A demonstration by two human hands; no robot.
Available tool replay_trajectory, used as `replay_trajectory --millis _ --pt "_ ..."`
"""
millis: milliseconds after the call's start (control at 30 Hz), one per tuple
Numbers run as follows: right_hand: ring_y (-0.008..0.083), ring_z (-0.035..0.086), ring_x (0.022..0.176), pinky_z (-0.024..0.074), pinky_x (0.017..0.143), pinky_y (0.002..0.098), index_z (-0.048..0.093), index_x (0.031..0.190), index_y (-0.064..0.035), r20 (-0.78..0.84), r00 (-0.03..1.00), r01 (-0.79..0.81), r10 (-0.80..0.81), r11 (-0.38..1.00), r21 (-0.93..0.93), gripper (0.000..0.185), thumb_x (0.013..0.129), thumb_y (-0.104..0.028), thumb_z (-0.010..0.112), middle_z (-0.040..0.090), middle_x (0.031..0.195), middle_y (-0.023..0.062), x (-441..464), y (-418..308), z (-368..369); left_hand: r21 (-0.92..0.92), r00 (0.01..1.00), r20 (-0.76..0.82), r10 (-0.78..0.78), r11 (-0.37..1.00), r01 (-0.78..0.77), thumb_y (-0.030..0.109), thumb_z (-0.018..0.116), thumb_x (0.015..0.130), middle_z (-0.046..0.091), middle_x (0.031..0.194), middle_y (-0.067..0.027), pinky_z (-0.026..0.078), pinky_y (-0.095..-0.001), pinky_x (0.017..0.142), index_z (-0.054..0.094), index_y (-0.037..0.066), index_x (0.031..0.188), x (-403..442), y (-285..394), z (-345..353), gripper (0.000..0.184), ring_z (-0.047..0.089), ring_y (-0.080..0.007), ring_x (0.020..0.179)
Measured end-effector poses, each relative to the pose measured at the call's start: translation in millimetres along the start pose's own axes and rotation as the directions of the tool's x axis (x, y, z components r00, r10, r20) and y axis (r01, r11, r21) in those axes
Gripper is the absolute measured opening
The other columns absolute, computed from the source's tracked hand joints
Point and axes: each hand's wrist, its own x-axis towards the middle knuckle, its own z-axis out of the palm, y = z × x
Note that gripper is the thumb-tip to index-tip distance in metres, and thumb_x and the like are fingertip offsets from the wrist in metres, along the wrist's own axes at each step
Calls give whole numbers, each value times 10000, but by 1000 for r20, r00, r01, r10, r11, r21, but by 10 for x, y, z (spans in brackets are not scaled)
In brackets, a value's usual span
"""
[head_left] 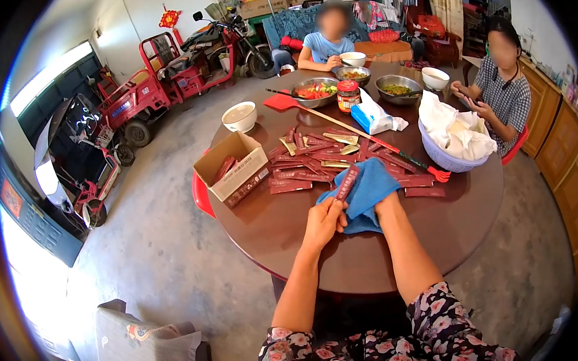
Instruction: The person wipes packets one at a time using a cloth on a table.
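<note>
Between the fingers of my left hand [326,223] is the lower end of a dark red packet [347,182], tilted up to the right. A blue cloth [376,188] lies against the packet, with my right hand [388,205] in it; the cloth hides most of those fingers. Just beyond both hands, many similar red packets [298,175] are heaped on the round brown table [345,262], some showing gold sides. To the left of the heap, an open cardboard box [246,176] holds several packets.
Behind the heap are a red-ended stick [365,135], a jar [348,97], a tissue pack [374,116], food bowls [314,92] and a white bowl [240,117]. A cloth-filled basket [454,147] stands right. Two people [329,44] [503,84] sit across the table.
</note>
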Motion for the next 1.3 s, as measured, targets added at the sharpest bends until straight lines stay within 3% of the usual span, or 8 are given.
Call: replay_trajectory --millis 133,267,333,400,533,667,767,1300 --pt "199 599 570 473 505 342 581 604 -52 59 932 255 -358 531 -808 235 632 -260 686 593 616 145 -146 -148 63 -31 1000 -27 -2 1000 1 214 427 995 579 642 -28 402 -192 487 584 6 928 9 43 15 268 502 -77 503" --pt "206 595 558 462 492 327 552 700 -46 198 979 101 -54 967 -234 107 769 -122 582 579 624 102 -105 145 298 37 998 -55 17 999 -15 188 461 984 610 640 -36 444 -228 475 607 -17 938 59 -131 -6 256 534 -78 486" --pt "191 555 446 458 424 295 552 725 -48 430 853 -502 295 686 527 105 816 -94 527 563 570 69 -174 25 392 78 997 -79 12 997 -6 180 473 978 620 644 -37 454 -231 478 610 -18 944 63 -146 11 243 550 -81 492" --pt "183 578 494 469 455 313 535 730 -43 439 880 -398 180 785 476 87 813 -64 520 538 570 54 -49 325 359 144 991 -71 113 984 -102 177 482 966 633 677 -44 451 -226 478 612 -29 900 47 -104 24 253 550 -81 492" --pt "179 586 607 446 537 315 546 711 -56 124 984 164 -127 920 -357 85 794 -72 531 542 596 78 -99 -150 290 249 937 -321 139 967 -58 194 545 938 628 658 -47 435 -231 474 629 -41 842 -1 34 12 268 541 -86 492" --pt "202 598 695 447 583 313 577 732 -60 437 898 438 -56 217 -872 102 791 -142 563 622 773 120 -64 -74 327 63 900 -404 166 986 -154 235 599 923 605 650 -34 431 -230 494 643 -18 872 64 -85 -42 261 520 -73 526" --pt "168 573 731 480 669 320 625 883 -46 221 952 -259 214 945 200 154 880 -189 566 629 818 73 -139 422 487 186 832 -476 285 957 -222 196 585 935 521 650 8 383 -231 524 598 -18 801 127 -190 -70 253 448 -57 588" --pt "109 505 714 451 639 296 601 885 -38 427 895 -90 125 991 -102 124 876 -161 586 589 794 45 -181 61 518 -286 726 -683 79 886 -366 222 532 959 566 653 39 329 -185 499 653 64 831 113 -91 -203 237 419 -33 524"
